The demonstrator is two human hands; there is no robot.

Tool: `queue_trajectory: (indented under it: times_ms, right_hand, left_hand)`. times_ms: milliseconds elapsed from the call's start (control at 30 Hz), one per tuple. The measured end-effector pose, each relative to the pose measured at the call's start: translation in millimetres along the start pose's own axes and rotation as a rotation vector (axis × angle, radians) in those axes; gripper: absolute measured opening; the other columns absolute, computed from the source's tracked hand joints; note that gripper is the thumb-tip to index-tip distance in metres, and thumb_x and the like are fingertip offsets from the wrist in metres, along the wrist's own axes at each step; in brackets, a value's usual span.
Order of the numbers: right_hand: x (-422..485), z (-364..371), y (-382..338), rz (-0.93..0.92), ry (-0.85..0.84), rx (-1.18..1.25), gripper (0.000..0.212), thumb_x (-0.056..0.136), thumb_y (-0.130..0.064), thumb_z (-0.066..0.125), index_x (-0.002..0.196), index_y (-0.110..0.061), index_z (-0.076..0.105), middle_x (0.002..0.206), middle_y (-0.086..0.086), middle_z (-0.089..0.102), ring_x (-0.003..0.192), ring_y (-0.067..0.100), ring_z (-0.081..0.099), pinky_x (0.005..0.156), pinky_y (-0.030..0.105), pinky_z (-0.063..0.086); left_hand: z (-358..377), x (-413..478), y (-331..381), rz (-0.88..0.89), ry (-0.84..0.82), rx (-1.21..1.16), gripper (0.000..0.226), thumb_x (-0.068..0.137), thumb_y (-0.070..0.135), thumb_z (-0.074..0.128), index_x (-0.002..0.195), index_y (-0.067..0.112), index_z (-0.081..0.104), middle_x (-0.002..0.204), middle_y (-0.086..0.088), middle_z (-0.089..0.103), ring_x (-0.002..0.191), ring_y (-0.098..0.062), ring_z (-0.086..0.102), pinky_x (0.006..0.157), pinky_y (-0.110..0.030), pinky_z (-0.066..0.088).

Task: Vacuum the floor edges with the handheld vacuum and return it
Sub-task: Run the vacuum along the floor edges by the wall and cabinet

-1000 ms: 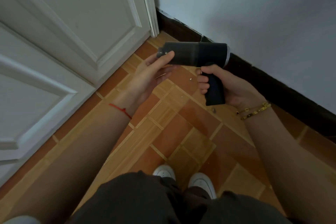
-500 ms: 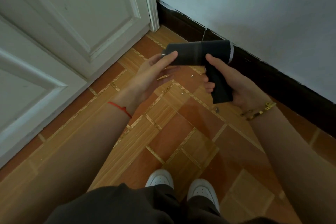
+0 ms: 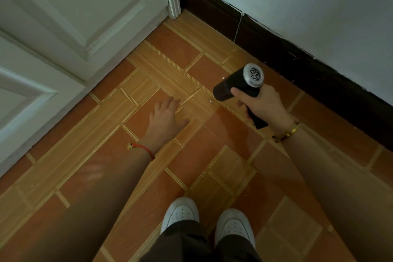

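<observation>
My right hand point(image 3: 262, 103) grips the handle of the black handheld vacuum point(image 3: 238, 86). The vacuum's nozzle end tilts down and to the left toward the tiled floor point(image 3: 180, 66), and its silver vented rear cap faces up toward me. My left hand point(image 3: 164, 118) hangs free over the floor, palm down, fingers slightly apart, holding nothing. It is a hand's width left of the vacuum's nozzle. A few small pale crumbs point(image 3: 210, 101) lie on the tiles just below the nozzle.
A dark skirting board point(image 3: 276, 49) runs along the white wall point(image 3: 308, 2) at the right. A white panelled door point(image 3: 74, 17) closes the left side and meets the wall at a corner. My two white shoes point(image 3: 204, 217) stand at the bottom.
My left hand let go of the vacuum's front and dropped down to the left. My right hand turned the vacuum so its nozzle points down at the floor, and the view pulled back.
</observation>
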State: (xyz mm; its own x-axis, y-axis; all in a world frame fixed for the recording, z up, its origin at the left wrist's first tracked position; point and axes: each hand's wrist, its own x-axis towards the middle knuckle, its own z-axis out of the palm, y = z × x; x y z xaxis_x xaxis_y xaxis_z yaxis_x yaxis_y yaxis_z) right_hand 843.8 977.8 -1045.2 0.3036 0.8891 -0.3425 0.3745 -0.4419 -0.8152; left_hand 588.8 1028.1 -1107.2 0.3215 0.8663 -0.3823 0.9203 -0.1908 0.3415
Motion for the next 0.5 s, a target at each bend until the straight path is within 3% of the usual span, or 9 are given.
queue_trajectory:
  times_ms: [100,200,500]
  right_hand:
    - [3.1,7.4,5.2,-0.003,0.004,-0.024,0.029,0.087,-0.040,0.069,0.088,-0.011,0.067,0.072,0.002,0.073,0.046,0.019,0.062,0.052,0.030,0.057]
    - [5.0,15.0,8.2,-0.015,-0.018,0.002,0.020,0.087,-0.036,0.070,0.086,-0.017,0.064,0.061,-0.004,0.069,0.037,0.009,0.057,0.043,0.021,0.052]
    - [10.1,29.9,16.1,-0.044,-0.041,-0.006,0.028,0.088,-0.037,0.069,0.098,-0.011,0.062,0.072,0.010,0.071,0.042,0.022,0.058,0.045,0.027,0.046]
  left_hand:
    - [13.3,1.6,-0.2,0.008,-0.007,0.053,0.082,0.091,0.052,0.061,0.156,0.022,0.022,0.164,-0.005,0.018,0.150,-0.033,0.013,0.120,-0.058,0.015]
    - [23.5,2.5,0.5,0.001,-0.025,0.092,0.088,0.090,0.055,0.060,0.158,0.023,0.014,0.166,-0.004,0.011,0.152,-0.031,0.006,0.120,-0.062,0.011]
    - [44.3,-7.6,-6.5,-0.001,-0.057,0.124,0.096,0.090,0.053,0.061,0.159,0.026,-0.001,0.167,0.000,-0.009,0.153,-0.032,-0.011,0.120,-0.064,0.004]
